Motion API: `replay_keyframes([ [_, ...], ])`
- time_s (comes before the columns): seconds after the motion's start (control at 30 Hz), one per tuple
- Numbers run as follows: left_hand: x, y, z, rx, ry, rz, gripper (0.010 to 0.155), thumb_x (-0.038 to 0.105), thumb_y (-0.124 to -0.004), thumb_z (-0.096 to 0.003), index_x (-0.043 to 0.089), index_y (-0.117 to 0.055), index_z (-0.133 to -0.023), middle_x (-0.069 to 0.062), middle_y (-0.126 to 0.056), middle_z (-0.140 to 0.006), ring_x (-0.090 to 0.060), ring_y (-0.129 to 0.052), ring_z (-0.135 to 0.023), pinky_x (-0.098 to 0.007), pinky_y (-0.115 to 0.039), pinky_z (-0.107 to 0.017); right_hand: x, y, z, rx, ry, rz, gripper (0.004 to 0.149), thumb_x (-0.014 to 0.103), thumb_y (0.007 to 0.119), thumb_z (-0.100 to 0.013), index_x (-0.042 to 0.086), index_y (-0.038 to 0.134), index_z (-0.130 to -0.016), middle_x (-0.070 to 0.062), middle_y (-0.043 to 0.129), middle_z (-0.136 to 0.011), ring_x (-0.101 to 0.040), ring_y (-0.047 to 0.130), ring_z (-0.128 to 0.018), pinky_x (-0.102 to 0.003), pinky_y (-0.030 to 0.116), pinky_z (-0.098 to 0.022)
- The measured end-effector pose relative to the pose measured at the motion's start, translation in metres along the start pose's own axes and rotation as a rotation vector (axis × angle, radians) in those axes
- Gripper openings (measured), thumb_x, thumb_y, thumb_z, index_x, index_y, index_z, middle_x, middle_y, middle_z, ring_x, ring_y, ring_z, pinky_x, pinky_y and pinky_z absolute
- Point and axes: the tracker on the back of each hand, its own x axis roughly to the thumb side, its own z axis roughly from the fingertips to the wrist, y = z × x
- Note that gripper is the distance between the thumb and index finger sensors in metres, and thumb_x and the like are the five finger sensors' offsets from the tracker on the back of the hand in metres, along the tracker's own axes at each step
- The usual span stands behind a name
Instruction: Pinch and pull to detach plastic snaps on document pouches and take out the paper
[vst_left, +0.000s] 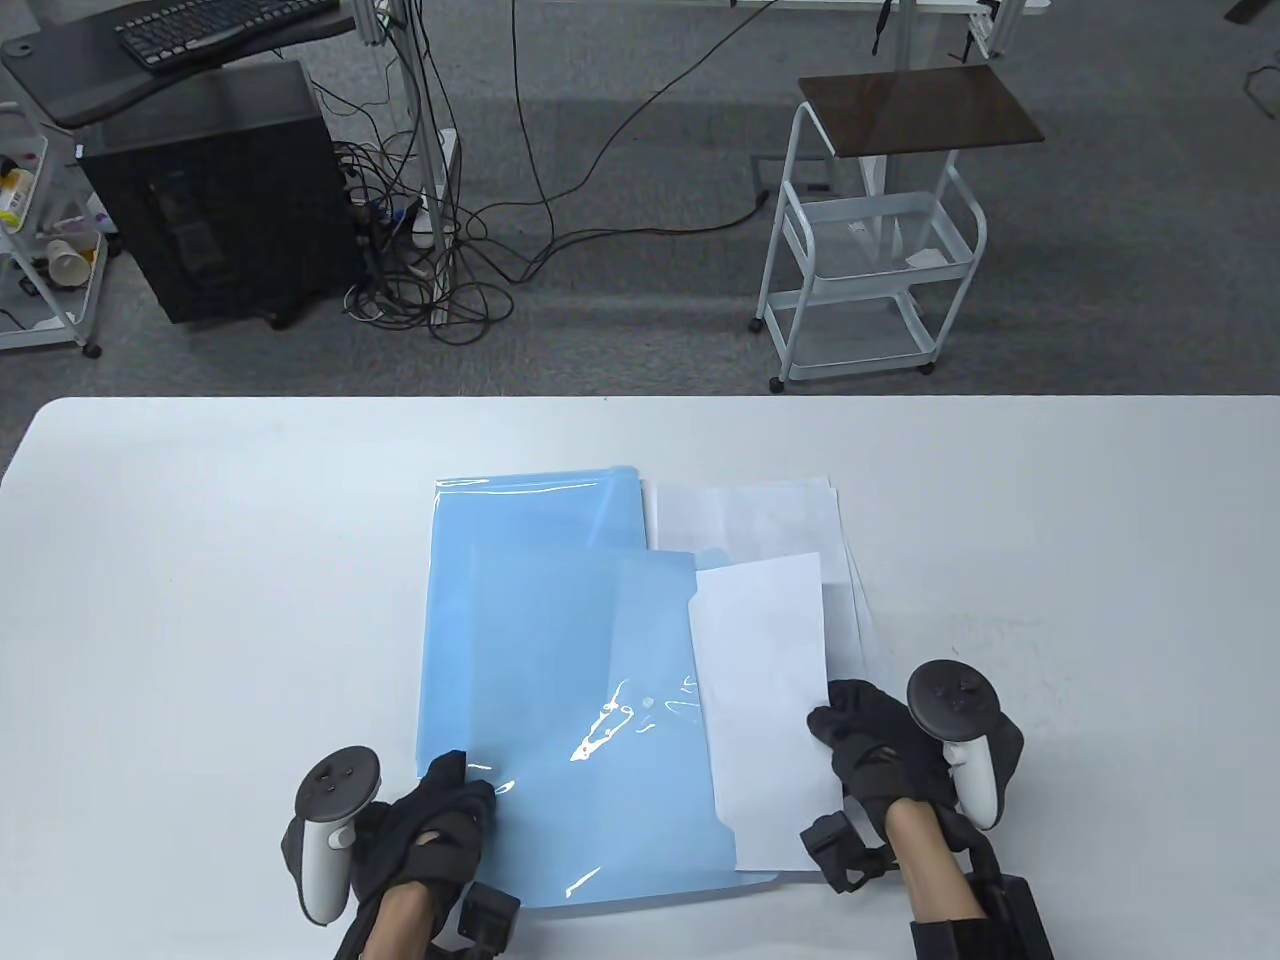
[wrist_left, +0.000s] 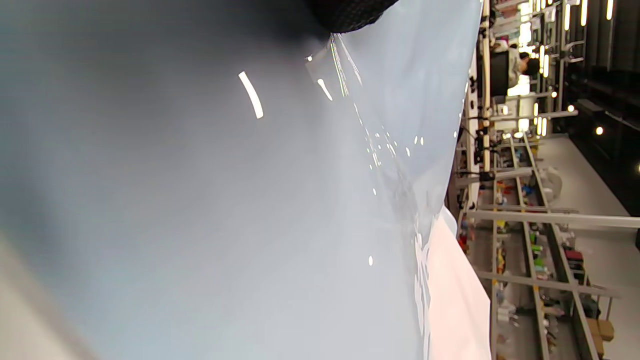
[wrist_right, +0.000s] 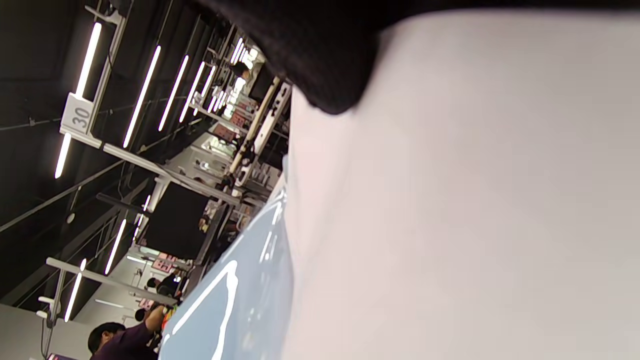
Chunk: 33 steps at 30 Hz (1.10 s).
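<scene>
A translucent blue document pouch (vst_left: 585, 720) lies on top of another blue pouch (vst_left: 530, 520) in the middle of the white table (vst_left: 200, 560). A white sheet of paper (vst_left: 765, 700) sticks out of the top pouch's right side, about halfway. My right hand (vst_left: 860, 745) pinches the paper's right edge near its lower part; in the right wrist view a dark fingertip (wrist_right: 325, 65) lies on the paper (wrist_right: 450, 225). My left hand (vst_left: 450, 800) rests on the pouch's lower left corner, holding it down; the left wrist view shows the pouch (wrist_left: 250, 200) close up with a fingertip (wrist_left: 350, 12) on it.
A stack of loose white sheets (vst_left: 750, 515) lies at the back right of the pouches, partly under the paper. Beyond the table's far edge stand a white trolley (vst_left: 870, 260), a black computer case (vst_left: 215, 195) and tangled cables (vst_left: 430, 250) on the floor.
</scene>
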Motion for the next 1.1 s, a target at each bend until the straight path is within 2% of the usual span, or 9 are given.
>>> replay_keyframes([
  [0.1,0.002,0.003,0.002,0.007,-0.007,0.001,0.049,0.018,-0.064,-0.0578,0.009,-0.051,-0.104,-0.007,-0.084,-0.091,-0.027,-0.102,-0.060,-0.047,-0.088,-0.047,0.005,-0.021,0.000,-0.032,-0.007,-0.020,0.041,0.013,0.082,-0.052,0.000,0.079,-0.091,-0.022,0.102,-0.070,-0.031,0.109,-0.038,-0.048,0.094,-0.023],
  [0.3,0.002,0.012,0.004,0.022,-0.003,0.008,0.049,0.017,-0.064,-0.0575,0.010,-0.053,-0.104,-0.007,-0.084,-0.090,-0.027,-0.103,-0.059,-0.047,-0.088,-0.046,0.017,-0.079,0.005,-0.097,-0.015,-0.030,0.041,0.012,0.079,-0.053,0.002,0.079,-0.093,-0.023,0.100,-0.073,-0.032,0.107,-0.040,-0.049,0.092,-0.025],
  [0.47,0.002,0.017,0.004,0.033,0.005,0.016,0.049,0.017,-0.064,-0.0573,0.009,-0.053,-0.104,-0.007,-0.085,-0.089,-0.027,-0.103,-0.057,-0.047,-0.088,-0.045,0.020,-0.126,0.011,-0.219,-0.012,-0.048,0.041,0.010,0.077,-0.053,0.002,0.078,-0.093,-0.023,0.099,-0.075,-0.033,0.105,-0.042,-0.051,0.091,-0.027],
  [0.63,0.002,0.021,0.005,0.044,0.012,0.016,0.049,0.017,-0.064,-0.0570,0.009,-0.054,-0.104,-0.007,-0.085,-0.089,-0.027,-0.103,-0.056,-0.047,-0.088,-0.045,0.014,-0.153,0.009,-0.312,0.005,-0.028,0.042,0.011,0.075,-0.053,0.002,0.077,-0.094,-0.022,0.098,-0.076,-0.032,0.105,-0.044,-0.051,0.090,-0.028],
  [0.73,0.000,0.027,0.006,0.050,0.016,0.037,0.049,0.017,-0.064,-0.0571,0.009,-0.054,-0.104,-0.007,-0.085,-0.088,-0.027,-0.103,-0.056,-0.047,-0.088,-0.045,0.011,-0.158,0.004,-0.339,0.013,0.006,0.042,0.011,0.075,-0.053,0.003,0.077,-0.095,-0.021,0.098,-0.077,-0.032,0.104,-0.044,-0.051,0.090,-0.029],
  [0.87,-0.002,0.032,0.006,0.054,0.024,0.054,0.049,0.017,-0.064,-0.0569,0.009,-0.054,-0.104,-0.008,-0.086,-0.088,-0.026,-0.103,-0.055,-0.047,-0.088,-0.044,0.008,-0.152,-0.010,-0.337,0.020,0.061,0.042,0.011,0.075,-0.054,0.004,0.077,-0.095,-0.021,0.098,-0.077,-0.032,0.104,-0.045,-0.051,0.090,-0.030],
  [1.1,-0.005,0.034,0.004,0.034,0.040,0.070,0.049,0.017,-0.064,-0.0568,0.009,-0.055,-0.104,-0.007,-0.086,-0.088,-0.026,-0.103,-0.054,-0.047,-0.088,-0.044,0.009,-0.117,-0.042,-0.255,0.006,0.069,0.042,0.012,0.075,-0.054,0.004,0.077,-0.095,-0.020,0.098,-0.075,-0.031,0.104,-0.044,-0.050,0.090,-0.029],
])
